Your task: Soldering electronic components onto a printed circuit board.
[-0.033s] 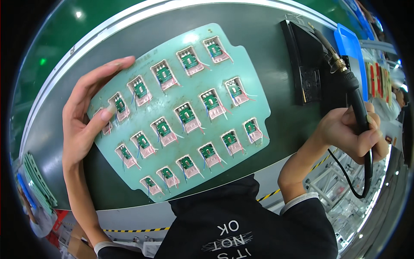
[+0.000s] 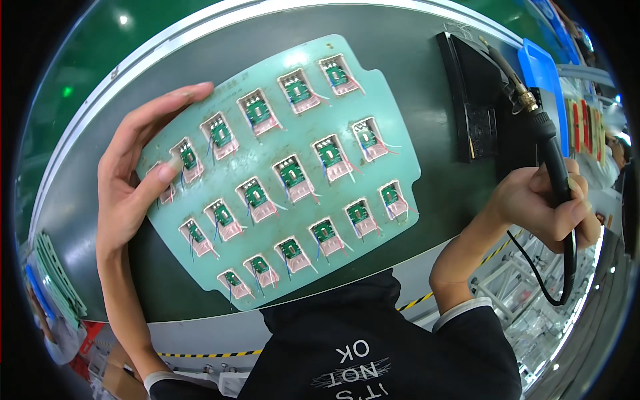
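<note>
A pale green fixture board (image 2: 260, 157) is tilted up over the bench, gripped at its far left edge by my left hand (image 2: 137, 163). My thumb lies on the face and the fingers curl behind the edge. Rows of pockets hold pinkish plastic housings, each with a small green circuit board (image 2: 291, 171) and thin red, white and blue wires. At the right, my right hand (image 2: 550, 207) is wrapped round the black handle of a soldering iron (image 2: 545, 127). Its metal tip end points up and away, next to a black stand, well apart from the fixture board.
The black soldering stand (image 2: 472, 100) sits at the bench's right side, with a blue tray (image 2: 541, 87) beyond it. A black cable (image 2: 537, 280) loops below my right hand. More green boards (image 2: 59, 277) are stacked at the far left. A white rail (image 2: 220, 23) borders the dark bench.
The fixture board and my left hand have shifted very slightly to the right and up. My right hand and the soldering iron look the same.
</note>
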The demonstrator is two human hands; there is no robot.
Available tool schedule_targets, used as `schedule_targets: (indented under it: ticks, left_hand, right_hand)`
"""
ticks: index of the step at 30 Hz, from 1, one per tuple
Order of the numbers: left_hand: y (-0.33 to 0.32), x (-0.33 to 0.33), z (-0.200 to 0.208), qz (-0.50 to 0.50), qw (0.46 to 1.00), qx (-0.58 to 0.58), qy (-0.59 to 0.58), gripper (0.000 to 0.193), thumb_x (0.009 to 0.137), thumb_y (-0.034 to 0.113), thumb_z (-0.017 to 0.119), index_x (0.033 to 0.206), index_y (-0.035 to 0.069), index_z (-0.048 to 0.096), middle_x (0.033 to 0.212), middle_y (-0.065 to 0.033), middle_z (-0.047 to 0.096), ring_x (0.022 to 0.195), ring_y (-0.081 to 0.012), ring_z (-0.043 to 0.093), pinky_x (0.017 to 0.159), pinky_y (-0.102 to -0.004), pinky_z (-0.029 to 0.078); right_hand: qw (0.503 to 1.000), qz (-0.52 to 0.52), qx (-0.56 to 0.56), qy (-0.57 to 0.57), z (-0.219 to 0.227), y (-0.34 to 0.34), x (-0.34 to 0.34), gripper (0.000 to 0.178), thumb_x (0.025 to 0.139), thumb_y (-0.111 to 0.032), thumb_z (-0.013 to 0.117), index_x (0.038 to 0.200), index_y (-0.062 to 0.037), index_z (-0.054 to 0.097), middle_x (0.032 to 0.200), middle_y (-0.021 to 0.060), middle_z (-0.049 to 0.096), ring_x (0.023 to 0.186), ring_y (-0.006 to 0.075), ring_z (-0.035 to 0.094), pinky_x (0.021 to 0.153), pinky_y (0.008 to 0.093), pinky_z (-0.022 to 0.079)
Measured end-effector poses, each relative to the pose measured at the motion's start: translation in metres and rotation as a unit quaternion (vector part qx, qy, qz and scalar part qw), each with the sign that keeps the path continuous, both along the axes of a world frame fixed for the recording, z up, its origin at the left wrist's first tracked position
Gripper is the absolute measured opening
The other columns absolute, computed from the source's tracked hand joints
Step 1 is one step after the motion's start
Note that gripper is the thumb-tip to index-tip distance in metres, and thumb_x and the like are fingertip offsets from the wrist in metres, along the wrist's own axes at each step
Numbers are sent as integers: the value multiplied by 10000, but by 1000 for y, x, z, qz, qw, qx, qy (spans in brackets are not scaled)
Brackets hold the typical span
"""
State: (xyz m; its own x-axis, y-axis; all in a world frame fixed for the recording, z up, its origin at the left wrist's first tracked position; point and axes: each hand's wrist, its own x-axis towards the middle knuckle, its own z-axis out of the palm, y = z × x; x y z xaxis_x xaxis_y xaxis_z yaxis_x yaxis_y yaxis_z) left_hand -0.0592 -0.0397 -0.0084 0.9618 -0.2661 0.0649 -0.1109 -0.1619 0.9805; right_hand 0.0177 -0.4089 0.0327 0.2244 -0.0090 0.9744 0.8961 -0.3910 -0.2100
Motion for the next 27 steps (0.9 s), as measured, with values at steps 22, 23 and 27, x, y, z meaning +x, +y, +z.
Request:
schedule_targets:
  ticks: [22,23,27]
  left_hand:
    - [30,-2,9,-38,998,8,-39,512,787,135,584,1259,-13,454,1299,-170,484,1216,-245,455,1038,-368,352]
    - [30,-2,9,-38,999,0,-32,507,787,130,582,1258,-12,456,1298,-167,485,1214,-244,457,1037,-366,354]
    - [33,-4,14,-35,999,-9,-24,489,791,109,575,1253,-6,462,1298,-161,487,1209,-239,462,1035,-360,356]
  right_hand:
    - [999,-34,10,-36,8,45,-3,206,805,-116,514,720,-27,349,406,19,287,300,82,258,306,206,197]
    - [999,-32,11,-33,8,46,-4,209,806,-116,518,722,-26,349,408,18,289,302,81,261,309,207,196]
    - [999,-23,9,-38,9,51,-4,215,807,-113,526,721,-25,350,410,18,293,305,83,266,311,208,193]
